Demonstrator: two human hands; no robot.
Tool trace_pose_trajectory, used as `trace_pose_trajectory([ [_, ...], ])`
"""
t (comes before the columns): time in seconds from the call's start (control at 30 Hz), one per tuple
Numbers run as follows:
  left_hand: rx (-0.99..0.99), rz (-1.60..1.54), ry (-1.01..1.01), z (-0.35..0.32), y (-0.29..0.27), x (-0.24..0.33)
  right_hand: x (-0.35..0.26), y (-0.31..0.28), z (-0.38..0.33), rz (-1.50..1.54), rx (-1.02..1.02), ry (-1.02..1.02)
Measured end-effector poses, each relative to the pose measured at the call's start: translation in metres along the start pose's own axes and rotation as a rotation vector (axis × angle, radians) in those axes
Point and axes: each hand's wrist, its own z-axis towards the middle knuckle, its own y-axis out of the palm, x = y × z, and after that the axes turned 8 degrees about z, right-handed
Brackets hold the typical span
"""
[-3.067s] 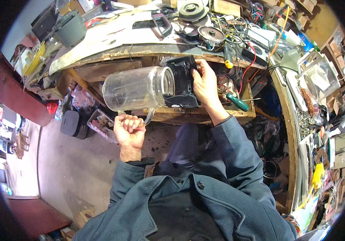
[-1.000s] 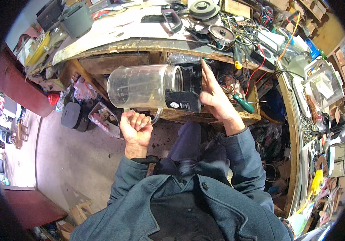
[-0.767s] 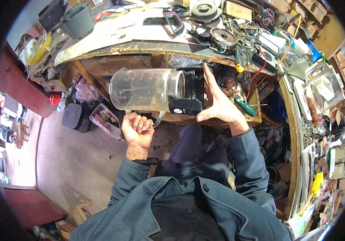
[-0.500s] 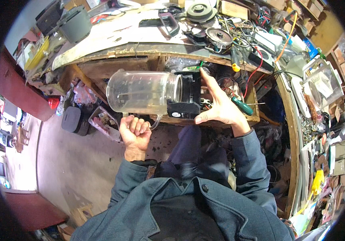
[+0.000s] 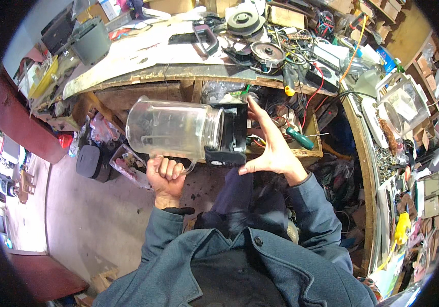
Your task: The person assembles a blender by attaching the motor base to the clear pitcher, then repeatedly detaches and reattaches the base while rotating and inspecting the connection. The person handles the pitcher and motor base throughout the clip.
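A clear blender jar (image 5: pixel 165 128) lies on its side in the air in front of the workbench. My left hand (image 5: pixel 165 176) is closed round its clear handle, on the near side. A black square collar or base (image 5: pixel 233 133) sits on the jar's narrower, ribbed right end. At that black part, my right hand (image 5: pixel 275 148) has its thumb at the near corner and its fingers at the far corner, spanning it. A gap shows between the palm and the black part. The right hand's other fingertips are partly hidden.
Behind the jar, an open drawer (image 5: pixel 309 153) holds wires and a green-handled screwdriver (image 5: pixel 300 138). The cluttered workbench (image 5: pixel 127 79) carries motor parts, cables and a grey container (image 5: pixel 90 41). A side bench at right holds another clear jug (image 5: pixel 403 105). A dark bin (image 5: pixel 90 162) stands on the floor.
Both hands and the jar have shifted slightly left and nearer in the view, with the black end tilted a little toward me. The hold looks the same.
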Motion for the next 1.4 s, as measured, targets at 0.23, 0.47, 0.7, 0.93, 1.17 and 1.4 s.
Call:
trace_pose_trajectory([
  [0.23,-0.265,0.068,0.035,0.004,-0.002,0.021,-0.025,0.007,-0.020,-0.043,0.009,-0.176],
  [0.47,-0.291,0.237,0.106,-0.005,0.032,0.027,-0.045,0.016,-0.029,-0.154,0.032,-0.286],
  [0.7,-0.219,0.181,0.079,-0.012,0.031,0.026,-0.052,0.018,-0.035,-0.292,0.012,-0.430],
  [0.93,-0.321,0.136,0.025,-0.013,0.029,0.030,-0.053,0.016,-0.039,-0.230,0.016,-0.320],
  [1.17,-0.202,0.103,-0.035,-0.011,0.023,0.027,-0.045,0.015,-0.044,-0.162,0.051,-0.259],
  [1.4,-0.279,-0.040,-0.066,-0.009,0.021,0.021,-0.042,0.014,-0.044,-0.108,0.096,-0.146],
])
